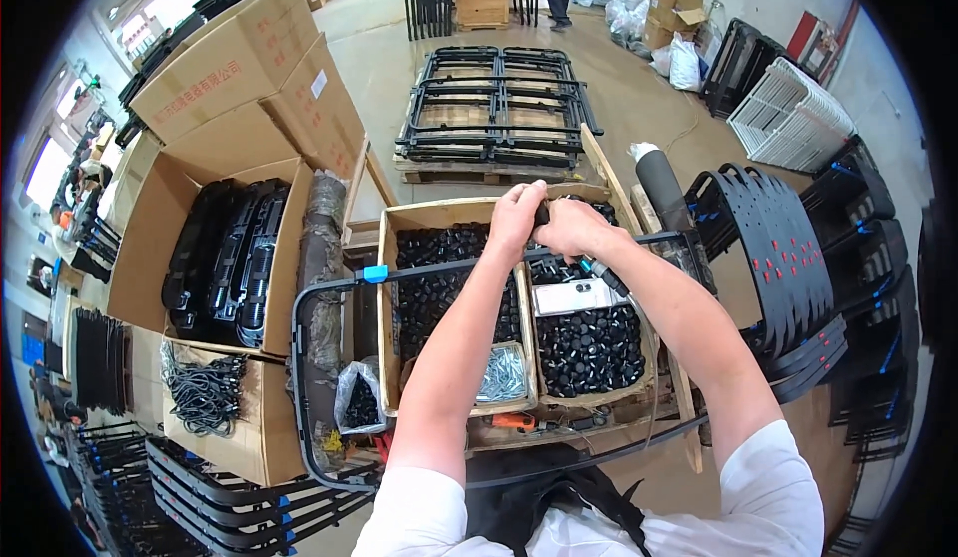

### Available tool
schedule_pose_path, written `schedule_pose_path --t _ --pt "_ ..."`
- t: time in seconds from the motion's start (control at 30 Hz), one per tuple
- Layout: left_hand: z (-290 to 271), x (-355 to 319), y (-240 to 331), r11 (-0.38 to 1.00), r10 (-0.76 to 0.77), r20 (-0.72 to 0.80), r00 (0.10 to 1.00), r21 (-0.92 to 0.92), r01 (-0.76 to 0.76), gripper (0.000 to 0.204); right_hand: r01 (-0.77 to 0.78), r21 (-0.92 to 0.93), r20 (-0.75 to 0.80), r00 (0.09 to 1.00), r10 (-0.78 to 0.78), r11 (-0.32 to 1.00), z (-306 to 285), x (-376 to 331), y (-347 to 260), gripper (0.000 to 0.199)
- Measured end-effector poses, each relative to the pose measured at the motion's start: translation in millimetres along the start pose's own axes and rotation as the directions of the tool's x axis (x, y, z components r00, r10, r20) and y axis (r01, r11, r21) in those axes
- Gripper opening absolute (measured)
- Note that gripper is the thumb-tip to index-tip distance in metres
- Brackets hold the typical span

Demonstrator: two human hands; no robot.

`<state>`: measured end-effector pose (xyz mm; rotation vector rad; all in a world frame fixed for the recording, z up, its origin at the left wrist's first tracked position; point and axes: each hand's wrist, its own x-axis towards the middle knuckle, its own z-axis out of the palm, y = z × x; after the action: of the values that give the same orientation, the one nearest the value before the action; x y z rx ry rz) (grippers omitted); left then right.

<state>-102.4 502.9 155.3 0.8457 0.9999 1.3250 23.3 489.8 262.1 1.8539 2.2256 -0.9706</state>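
Observation:
My left hand (517,220) is closed with its fingertips at a small black part (542,215). Against it, my right hand (581,228) is curled shut; what its fingers grip is hidden. Both hands are together over the far rail of a black tubular frame (454,269), which lies across a wooden bin (387,302). A dark tool with a teal band (606,278) shows under my right wrist; whether that hand holds it I cannot tell. Black round-headed caps (589,352) fill the bin's compartments. On them lies a pale, flat phone-like rectangle (574,297).
Silver screws (502,375) fill a small box between my forearms. A bag of black parts (359,397) and an orange-handled tool (514,421) lie nearer me. An open carton of black mouldings (230,258) stands left, curved black panels (768,248) right, stacked frames (499,108) ahead.

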Motion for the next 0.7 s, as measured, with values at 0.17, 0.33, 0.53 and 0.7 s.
schedule_pose_path --t 0.17,0.33,0.53,0.7 --pt "8.8 -2.3 7.1 0.999 -0.048 0.037 0.998 0.01 0.048 0.031 -0.053 -0.015 0.031 0.998 0.053 0.998 -0.8 2.8 4.6 0.031" --pt "1.9 -1.3 0.6 0.998 -0.048 0.052 0.998 0.05 0.045 0.03 -0.063 0.071 0.027 0.998 0.061 0.995 4.6 -5.4 0.7 0.035" --pt "7.1 -0.4 -8.5 0.998 -0.043 0.056 0.998 0.053 0.04 0.032 -0.071 0.077 0.024 0.997 0.069 0.994 19.7 16.9 25.9 0.038" --pt "0.8 0.7 -14.7 0.997 -0.06 0.057 0.997 0.052 0.057 0.031 -0.088 0.141 0.063 0.995 0.08 0.986 17.9 15.5 19.8 0.033"
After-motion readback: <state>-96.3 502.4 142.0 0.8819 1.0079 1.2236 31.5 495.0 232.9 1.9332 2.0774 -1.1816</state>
